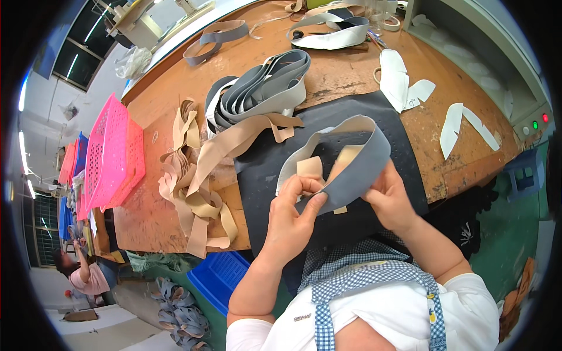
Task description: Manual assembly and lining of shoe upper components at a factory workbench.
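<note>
Above a black mat, both my hands hold a curved band of blue-grey leather-like material, which forms a loop with a paler inner face. My left hand pinches the band's near left part between thumb and fingers. On the right side, my right hand closes round the band's lower edge, its fingertips partly hidden behind it. Inside the loop shows a tan piece, close to my left fingers; whether it is joined to the band I cannot tell.
Left of the mat lie tan strips and a stack of grey bands. White pattern pieces rest at the right. A pink basket stands at the table's left edge, a blue crate below. Another person sits far left.
</note>
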`<state>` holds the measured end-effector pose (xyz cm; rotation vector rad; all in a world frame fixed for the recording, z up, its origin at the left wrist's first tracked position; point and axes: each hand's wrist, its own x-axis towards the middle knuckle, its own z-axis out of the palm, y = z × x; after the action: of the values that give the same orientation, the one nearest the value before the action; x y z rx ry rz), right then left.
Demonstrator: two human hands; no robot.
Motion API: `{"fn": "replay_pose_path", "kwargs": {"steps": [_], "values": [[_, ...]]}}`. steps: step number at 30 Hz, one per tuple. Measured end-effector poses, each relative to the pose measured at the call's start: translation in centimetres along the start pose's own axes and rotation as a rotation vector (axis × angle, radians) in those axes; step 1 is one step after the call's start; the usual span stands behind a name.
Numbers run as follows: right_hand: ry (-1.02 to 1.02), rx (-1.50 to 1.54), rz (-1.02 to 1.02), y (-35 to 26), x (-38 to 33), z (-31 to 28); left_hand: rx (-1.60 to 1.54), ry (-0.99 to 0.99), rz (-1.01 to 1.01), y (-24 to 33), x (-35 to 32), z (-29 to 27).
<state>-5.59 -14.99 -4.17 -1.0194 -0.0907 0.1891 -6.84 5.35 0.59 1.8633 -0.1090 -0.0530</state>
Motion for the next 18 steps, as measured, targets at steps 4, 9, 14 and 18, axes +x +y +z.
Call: {"fn": "replay_pose_path", "kwargs": {"steps": [4,9,14,18], "values": [[-0.390,0.235,0.181,-2.8,2.0,-1.2,0.061,-0.083,-0.059,0.3,-0.3,-0.6],[-0.135,0.034,0.328,-2.5,2.1,0.1,0.046,-0.062,-0.022,1.0,-0.3,0.3],[-0.066,0.018,0.267,-2.4,1.8,1.0,-0.095,-0.054,-0.158,0.3,-0.3,0.5],[-0.007,0.010,0.264,-2.2,1.7,1.5,-0.084,-0.020,-0.116,-0.4,-0.3,0.5]]}}
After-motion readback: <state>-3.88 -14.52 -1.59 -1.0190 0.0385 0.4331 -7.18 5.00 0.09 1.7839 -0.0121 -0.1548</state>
